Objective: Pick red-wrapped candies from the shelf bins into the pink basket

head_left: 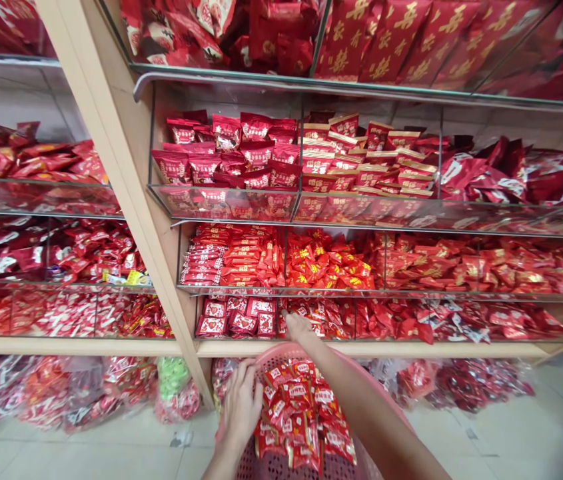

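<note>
A pink plastic basket [371, 387] with a perforated wall stands below me, with several red-wrapped packets [296, 413] inside. My left hand [242, 403] grips the basket's left rim, its fingers bent over the edge and its thumb toward the packets. Stretched over the far rim, my right hand [301, 327] is at the lowest shelf bin of small red packets [331, 317]. Its partly visible fingers reach out beside the glass divider, and nothing shows in them. Just left of it, red-and-white square packets [241, 317] lie in neat stacks.
Wooden shelving [126, 180] with glass-fronted bins rises ahead, filled with red packets. A glass shelf edge [361, 85] juts out above. Plastic bags of sweets [41, 393] and a green bag [174, 377] lie on the tiled floor [131, 453] under the shelves.
</note>
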Demonstrator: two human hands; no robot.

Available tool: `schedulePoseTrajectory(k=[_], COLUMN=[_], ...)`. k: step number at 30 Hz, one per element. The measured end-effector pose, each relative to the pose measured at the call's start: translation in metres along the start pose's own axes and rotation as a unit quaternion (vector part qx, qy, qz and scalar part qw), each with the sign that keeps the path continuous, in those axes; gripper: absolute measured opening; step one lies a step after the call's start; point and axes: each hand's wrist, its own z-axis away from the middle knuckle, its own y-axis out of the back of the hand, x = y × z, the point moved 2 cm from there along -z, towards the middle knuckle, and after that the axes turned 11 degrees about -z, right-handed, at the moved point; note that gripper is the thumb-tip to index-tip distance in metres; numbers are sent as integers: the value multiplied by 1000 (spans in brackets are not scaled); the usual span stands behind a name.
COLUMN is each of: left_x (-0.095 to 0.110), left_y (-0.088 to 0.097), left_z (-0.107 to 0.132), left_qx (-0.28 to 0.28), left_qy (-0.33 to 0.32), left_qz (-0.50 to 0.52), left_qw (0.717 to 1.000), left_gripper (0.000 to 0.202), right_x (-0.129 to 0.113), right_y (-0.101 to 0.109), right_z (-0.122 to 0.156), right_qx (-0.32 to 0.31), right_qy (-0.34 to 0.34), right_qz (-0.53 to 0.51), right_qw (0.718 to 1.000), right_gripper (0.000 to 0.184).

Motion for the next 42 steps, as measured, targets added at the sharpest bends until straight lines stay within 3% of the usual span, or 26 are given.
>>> schedulePoseTrajectory(k=[6, 12, 16, 19, 22, 25, 28, 31, 36, 42], left_x=[-1, 0, 0, 1, 1, 2, 2, 3, 4, 4], left_y=[-2, -1, 0, 0, 0, 1, 1, 2, 3, 4], left_z=[0, 0, 0, 0, 0, -1, -2, -3, -2, -2], left_qx=[-10, 5, 0, -1, 0, -7, -6, -2, 1, 4], left_qy=[-1, 1, -1, -2, -4, -5, -9, -17, -17, -15], left_qz=[13, -8, -14, -16, -14, -10, -6, -6, -17, -23], left_qw=[1000, 1000, 1000, 1000, 1000, 1000, 1000, 1000, 1000, 1000], left_gripper=[31, 31, 31, 30, 30, 29, 28, 28, 29, 29], right_x=[-1, 6, 18, 26, 34, 40, 51, 64, 76, 69], right_y=[1, 4, 5, 3, -4, -15, -28, -44, -65, -66], right_z=[4, 15, 28, 43, 66, 91, 111, 119, 117, 115], right_qx=[-4, 32, 91, 156, 195, 172, 120, 105, 97, 73], right_qy=[21, 34, 60, 98, 94, 49, -18, -56, -82, -82], right_qz=[36, 23, -58, -234, -429, -577, -646, -666, -660, -649], right_qw=[999, 999, 992, 955, 877, 797, 754, 736, 741, 753], right_gripper=[44, 42, 44, 44, 47, 39, 35, 37, 39, 38])
